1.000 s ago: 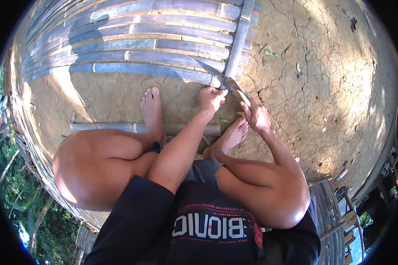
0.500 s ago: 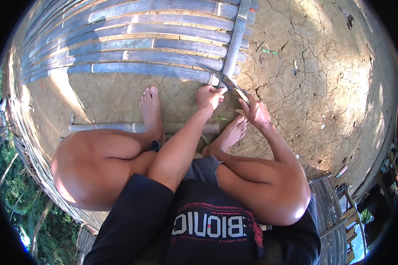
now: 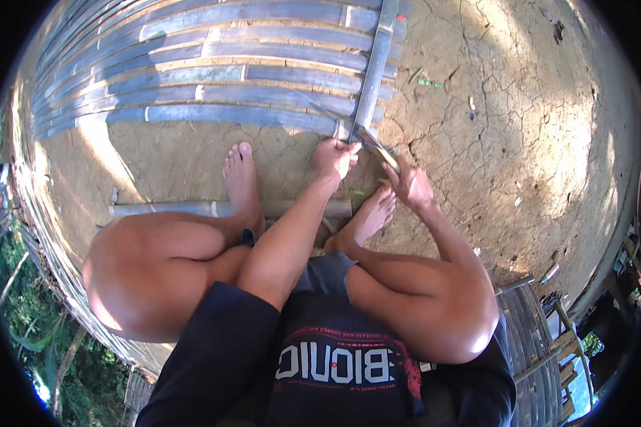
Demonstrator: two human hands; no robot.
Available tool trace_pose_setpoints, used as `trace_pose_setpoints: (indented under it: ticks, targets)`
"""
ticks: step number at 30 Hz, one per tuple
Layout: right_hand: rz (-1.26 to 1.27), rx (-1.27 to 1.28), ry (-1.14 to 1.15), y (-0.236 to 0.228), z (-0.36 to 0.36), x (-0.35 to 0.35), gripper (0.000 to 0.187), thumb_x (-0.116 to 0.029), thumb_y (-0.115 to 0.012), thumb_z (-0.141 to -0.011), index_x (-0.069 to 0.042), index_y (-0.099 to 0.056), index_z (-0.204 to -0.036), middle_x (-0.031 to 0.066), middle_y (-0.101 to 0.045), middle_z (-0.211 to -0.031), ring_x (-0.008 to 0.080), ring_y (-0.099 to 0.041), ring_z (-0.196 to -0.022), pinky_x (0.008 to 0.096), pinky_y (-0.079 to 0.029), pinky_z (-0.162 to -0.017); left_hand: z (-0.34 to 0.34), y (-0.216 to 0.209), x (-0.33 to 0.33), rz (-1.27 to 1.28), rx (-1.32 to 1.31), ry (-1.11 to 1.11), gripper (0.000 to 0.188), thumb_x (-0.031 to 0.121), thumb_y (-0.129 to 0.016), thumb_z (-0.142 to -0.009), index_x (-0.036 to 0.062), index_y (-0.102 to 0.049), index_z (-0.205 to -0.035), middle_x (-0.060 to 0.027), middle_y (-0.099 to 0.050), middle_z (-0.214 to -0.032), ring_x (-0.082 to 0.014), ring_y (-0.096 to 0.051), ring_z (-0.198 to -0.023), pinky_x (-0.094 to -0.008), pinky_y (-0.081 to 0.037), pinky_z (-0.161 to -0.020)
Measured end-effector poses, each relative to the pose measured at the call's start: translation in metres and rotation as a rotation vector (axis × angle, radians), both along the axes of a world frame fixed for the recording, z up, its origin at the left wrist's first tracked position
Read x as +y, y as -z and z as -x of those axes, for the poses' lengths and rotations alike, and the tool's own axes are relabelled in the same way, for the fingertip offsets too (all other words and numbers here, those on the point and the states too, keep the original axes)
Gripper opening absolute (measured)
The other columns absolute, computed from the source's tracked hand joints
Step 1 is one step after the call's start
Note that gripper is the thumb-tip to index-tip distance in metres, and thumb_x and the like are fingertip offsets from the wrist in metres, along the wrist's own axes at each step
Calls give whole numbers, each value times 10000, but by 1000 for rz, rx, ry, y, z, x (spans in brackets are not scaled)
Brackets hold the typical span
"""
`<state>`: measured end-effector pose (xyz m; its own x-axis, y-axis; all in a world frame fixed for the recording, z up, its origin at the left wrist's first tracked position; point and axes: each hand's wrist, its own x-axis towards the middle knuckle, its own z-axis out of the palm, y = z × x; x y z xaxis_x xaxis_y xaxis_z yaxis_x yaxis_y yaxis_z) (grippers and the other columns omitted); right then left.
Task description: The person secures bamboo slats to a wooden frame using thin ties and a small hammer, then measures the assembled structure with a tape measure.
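Note:
My left hand (image 3: 336, 161) is closed in a pinch at the near end of a bamboo crosspiece (image 3: 376, 60). Something thin and pale shows at its fingertips, too small to name. The fingers of my right hand (image 3: 412, 186) wrap round a wooden-handled tool (image 3: 383, 154), whose darker far end meets the crosspiece's end beside my left fingertips. The shape of that end is not clear. Under the crosspiece lie long split bamboo slats (image 3: 278, 73), side by side. A faint, blurred thin line crosses the nearest slats left of the crosspiece.
A loose bamboo pole (image 3: 164, 209) lies on the cracked earth (image 3: 477, 142) behind my left foot (image 3: 241, 174). My right foot (image 3: 369, 217) is just below the hands. A slatted bamboo surface (image 3: 534, 341) stands at lower right, with greenery at far left.
The tool's far end has shifted slightly left against the crosspiece, and my right hand has moved slightly left and down. My left hand stays in nearly the same place, still pinched.

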<state>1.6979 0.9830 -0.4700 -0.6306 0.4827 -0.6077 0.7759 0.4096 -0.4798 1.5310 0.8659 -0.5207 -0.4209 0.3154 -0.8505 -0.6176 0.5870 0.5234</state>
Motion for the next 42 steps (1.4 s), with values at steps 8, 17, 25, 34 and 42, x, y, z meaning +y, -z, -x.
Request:
trace_pose_setpoints:
  ticks: [8, 17, 25, 34, 42]
  targets:
    - [-99, 54, 256, -7, -17, 2, 431, -448, -515, -995, -27, -555, -1079, 262, -656, -715, 477, -658, -740, 553, -507, -656, 3, 4, -4, -44, -54, -129, 229, 95, -769, -857, 8, -577, -768, -114, -649, -647, -143, -603, -506, -271, -433, -415]
    - [-667, -146, 814, 20, -132, 25, 473, -325, -590, -957, 4, -492, -1282, 298, -540, -1195, 449, -542, -1094, 502, -451, -930, -8, 8, -9, -186, -5, -14, 192, 114, -716, -914, 26, -572, -821, -126, -667, -751, -155, -647, -589, -246, -461, -470]
    - [-579, 470, 470, 12, 14, 74, 298, -119, -632, -897, -17, -609, -1176, 189, -604, -1085, 361, -543, -1041, 453, -452, -927, 3, -10, -16, -138, 45, 96, 220, 200, -680, -952, 29, -589, -848, -120, -682, -789, -175, -677, -655, -276, -520, -556]
    - [-463, 458, 358, 39, 26, 114, 120, -94, -619, -899, -9, -636, -982, 180, -624, -960, 368, -577, -950, 427, -472, -863, 4, -31, -22, -118, 180, 189, 209, 200, -616, -992, 27, -600, -875, -95, -681, -798, -140, -660, -675, -265, -519, -586]
    - [-134, 342, 877, 9, 13, 44, 266, -229, -573, -924, 22, -640, -867, 113, -620, -671, 203, -567, -605, 371, -477, -599, -25, -44, 7, -366, 4, 71, 183, 131, -658, -949, 10, -653, -1086, -52, -685, -969, -109, -637, -787, -272, -530, -654]
